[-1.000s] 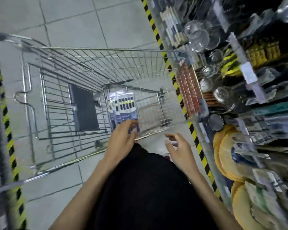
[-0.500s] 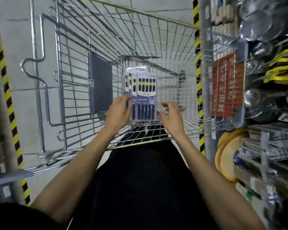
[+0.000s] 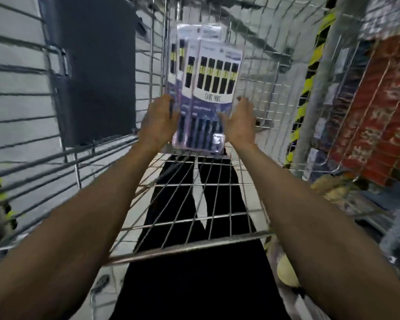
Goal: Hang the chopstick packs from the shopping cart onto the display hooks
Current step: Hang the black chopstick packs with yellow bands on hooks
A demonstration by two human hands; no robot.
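Observation:
A small stack of chopstick packs (image 3: 208, 88), clear plastic with purple cards and black-and-yellow chopsticks, stands upright inside the wire shopping cart (image 3: 194, 218). My left hand (image 3: 158, 123) grips the stack's lower left edge, fingers curled round it. My right hand (image 3: 239, 122) touches the lower right edge with its palm turned inward and fingers fairly straight. Both arms reach over the cart's near rim. The display hooks are not clearly visible.
A dark panel (image 3: 95, 72) sits on the cart's left wall. At the right, behind the cart's wire side, is a store shelf with red packaged goods (image 3: 376, 116) and other blurred wares. Yellow-black hazard tape (image 3: 307, 88) marks the floor.
My head has moved closer down into the cart. My right hand has come up against the stack's right edge; my left hand keeps its hold on the left edge.

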